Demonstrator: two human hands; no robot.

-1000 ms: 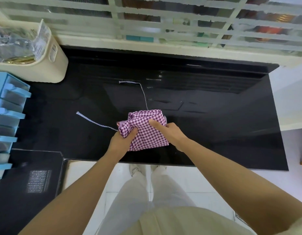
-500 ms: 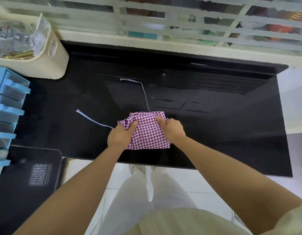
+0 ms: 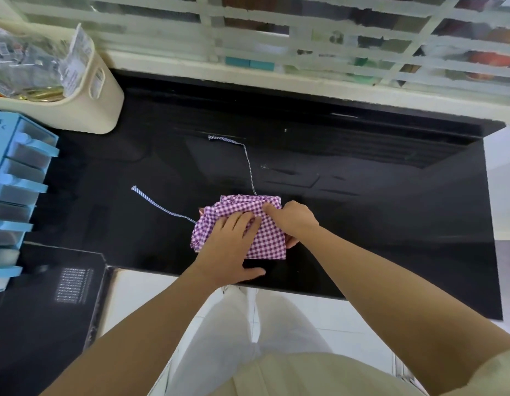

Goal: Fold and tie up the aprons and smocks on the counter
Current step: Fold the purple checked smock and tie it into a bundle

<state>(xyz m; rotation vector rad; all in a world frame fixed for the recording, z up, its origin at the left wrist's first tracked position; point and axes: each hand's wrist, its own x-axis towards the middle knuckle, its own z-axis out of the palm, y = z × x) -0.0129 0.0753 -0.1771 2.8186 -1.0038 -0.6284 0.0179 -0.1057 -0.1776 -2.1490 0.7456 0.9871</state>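
The left hand point(image 3: 228, 247) presses flat on the folded apron point(image 3: 269, 244), fingers point(image 3: 242, 221) straight. The right hand point(image 3: 296, 220) grips the apron's right edge, fingers curled around it.

Both bare forearms reach forward, converging. The left grip point(image 3: 228, 247) lies flat, palm down, fingers straight, thumb spread toward the body. The right grip point(image 3: 293, 221) curls, fingers pinching the apron point(image 3: 269, 244).
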